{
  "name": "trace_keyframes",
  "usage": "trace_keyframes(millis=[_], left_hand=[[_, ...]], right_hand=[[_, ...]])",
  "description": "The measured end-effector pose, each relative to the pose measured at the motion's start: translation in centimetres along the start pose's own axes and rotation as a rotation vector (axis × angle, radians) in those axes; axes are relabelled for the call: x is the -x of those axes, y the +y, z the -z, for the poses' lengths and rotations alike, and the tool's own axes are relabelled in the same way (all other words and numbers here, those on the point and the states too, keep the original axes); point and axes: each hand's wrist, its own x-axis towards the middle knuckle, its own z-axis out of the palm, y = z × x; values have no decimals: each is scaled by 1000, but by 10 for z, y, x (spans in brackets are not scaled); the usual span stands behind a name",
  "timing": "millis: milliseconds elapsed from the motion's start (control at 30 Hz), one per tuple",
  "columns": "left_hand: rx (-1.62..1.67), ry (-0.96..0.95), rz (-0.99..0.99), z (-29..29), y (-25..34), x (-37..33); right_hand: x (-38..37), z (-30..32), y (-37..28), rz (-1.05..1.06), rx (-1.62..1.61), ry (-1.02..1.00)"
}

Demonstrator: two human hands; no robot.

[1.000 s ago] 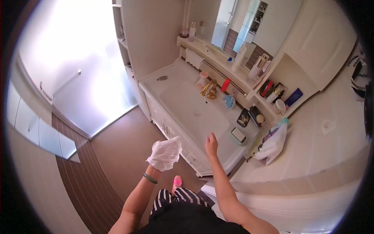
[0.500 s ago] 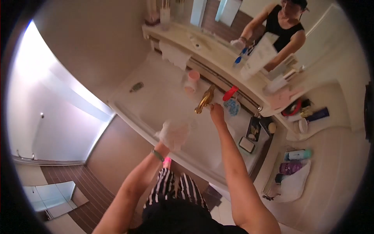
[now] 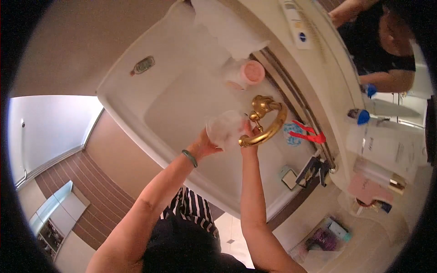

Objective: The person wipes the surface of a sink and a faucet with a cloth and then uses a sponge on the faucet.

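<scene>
My left hand [image 3: 205, 145], with a green bangle at its wrist, is curled around one side of a thin, sheer white cloth [image 3: 224, 129] bunched over the white basin [image 3: 175, 107]. On the cloth's other side is my right hand [image 3: 249, 142], its fingers closed against the edge and partly hidden behind the gold faucet [image 3: 263, 105]. The faucet's curved spout comes down beside that hand. Whether water is running I cannot tell. A pink-and-white cup-shaped container [image 3: 252, 73] stands in the basin beyond the faucet.
A small green item [image 3: 144, 64] lies at the far left of the basin. A white towel [image 3: 227, 27] hangs from the counter edge. Right of the faucet are a blue patterned piece [image 3: 293, 134], a red strap [image 3: 314, 135] and a soap dish [image 3: 289, 179]. A white tube [image 3: 382, 141] lies on the counter.
My right hand has come off the faucet handle to the cloth. My left hand has carried the cloth toward the spout. The view has moved closer and turned.
</scene>
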Motion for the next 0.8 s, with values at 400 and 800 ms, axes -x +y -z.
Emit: trace_keyframes(millis=[400,800], left_hand=[[10,660,-121,-37,-90,-32],[-184,636,-34,-19,-79,-22]], right_hand=[[-22,-1,40,114,750,121],[-44,9,56,-80,32,-30]])
